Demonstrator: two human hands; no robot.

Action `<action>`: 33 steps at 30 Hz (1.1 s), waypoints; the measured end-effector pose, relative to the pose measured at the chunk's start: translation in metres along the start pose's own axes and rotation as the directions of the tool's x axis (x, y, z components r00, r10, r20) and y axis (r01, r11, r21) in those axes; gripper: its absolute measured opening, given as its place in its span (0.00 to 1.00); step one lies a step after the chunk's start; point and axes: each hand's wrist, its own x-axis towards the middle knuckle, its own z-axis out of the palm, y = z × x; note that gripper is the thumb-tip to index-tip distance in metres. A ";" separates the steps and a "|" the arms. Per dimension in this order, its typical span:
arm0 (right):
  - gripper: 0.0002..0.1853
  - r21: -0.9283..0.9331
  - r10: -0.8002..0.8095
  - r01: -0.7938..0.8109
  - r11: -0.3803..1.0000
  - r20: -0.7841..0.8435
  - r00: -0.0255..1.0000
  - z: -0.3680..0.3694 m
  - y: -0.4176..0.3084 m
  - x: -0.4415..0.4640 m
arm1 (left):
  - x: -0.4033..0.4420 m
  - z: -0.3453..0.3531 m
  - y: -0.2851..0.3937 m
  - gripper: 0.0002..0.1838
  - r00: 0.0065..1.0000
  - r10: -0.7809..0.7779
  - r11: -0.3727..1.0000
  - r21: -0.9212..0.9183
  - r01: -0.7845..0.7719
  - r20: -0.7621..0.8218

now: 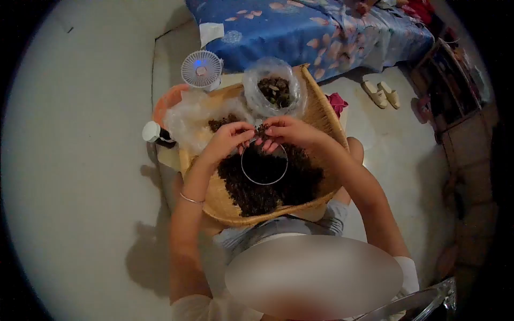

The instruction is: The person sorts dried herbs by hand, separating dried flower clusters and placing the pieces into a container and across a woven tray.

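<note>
My left hand [233, 140] and my right hand [288, 131] meet above a woven tray [217, 200]. Their fingers pinch a small dark brown clump [261, 130] of what looks like dried plant material, held between them. Just below my fingertips is a round bowl [264, 184] with a thin pale rim and dark contents. Around it spreads a heap of dark, loose dried pieces [249, 195]; their exact kind is too small to tell. A silvery bracelet circles my left wrist.
A clear plastic bag [251, 99] with brown clumps stands at the tray's far side. Left of it lies another crumpled plastic bag [187, 120], near a white fan [202, 69] and a white-lidded jar [151, 131]. Beyond are a blue floral-covered bed [278, 35] and pale slippers [381, 94].
</note>
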 end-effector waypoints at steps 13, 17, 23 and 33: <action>0.11 0.043 -0.019 0.020 0.999 -0.020 1.000 -0.002 0.004 -0.001 | -0.005 0.003 -0.002 0.15 0.998 0.047 0.998 -0.030 -0.046 0.033; 0.10 -0.008 -0.028 0.027 1.000 -0.053 0.998 0.000 0.006 -0.001 | -0.005 0.004 -0.004 0.13 0.998 0.049 0.999 0.008 -0.049 0.038; 0.10 0.015 -0.040 0.041 0.999 -0.051 0.998 0.004 0.005 -0.004 | -0.003 0.002 -0.008 0.13 0.997 0.065 0.998 0.002 -0.065 0.030; 0.07 0.003 0.049 -0.049 0.999 -0.051 0.997 0.010 0.002 -0.003 | -0.005 0.006 -0.005 0.11 0.995 0.061 0.997 0.051 -0.066 0.078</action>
